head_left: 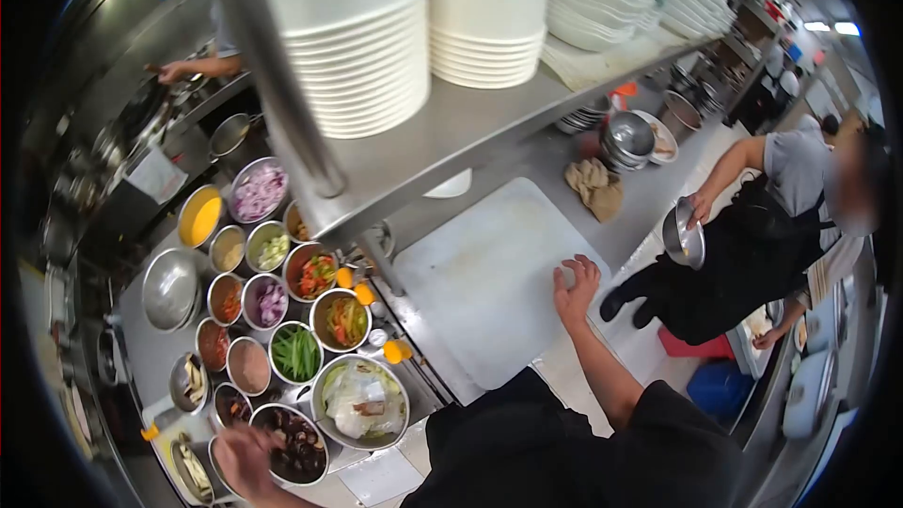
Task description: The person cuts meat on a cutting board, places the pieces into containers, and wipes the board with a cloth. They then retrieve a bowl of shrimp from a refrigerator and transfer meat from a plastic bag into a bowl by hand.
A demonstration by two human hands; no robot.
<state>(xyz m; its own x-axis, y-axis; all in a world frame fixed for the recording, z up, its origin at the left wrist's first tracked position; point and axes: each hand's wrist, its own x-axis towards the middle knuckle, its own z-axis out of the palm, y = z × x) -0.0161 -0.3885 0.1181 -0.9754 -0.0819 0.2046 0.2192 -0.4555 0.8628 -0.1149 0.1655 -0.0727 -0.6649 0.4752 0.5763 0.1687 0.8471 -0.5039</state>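
My left hand (246, 459) is low on the left, blurred, its fingers over the edge of a metal bowl of dark brown pieces that look like mushrooms (297, 447). Whether it holds anything I cannot tell. Beside that bowl stands a larger one with pale, leafy food (362, 400), and behind it is a container of green vegetable strips (296, 354). My right hand (576, 290) hovers at the right side of the white cutting board (480, 273), palm turned inward, fingers loosely bent and apart with nothing in them.
Metal containers of chopped red onion (259, 190), yellow liquid (200, 217) and peppers (340, 319) crowd the left counter. Overhead, a steel shelf (451, 132) bears stacked white bowls (357, 66). A cloth (594, 190) lies beyond the board. At right, a person (790, 198) holds a metal bowl (684, 233).
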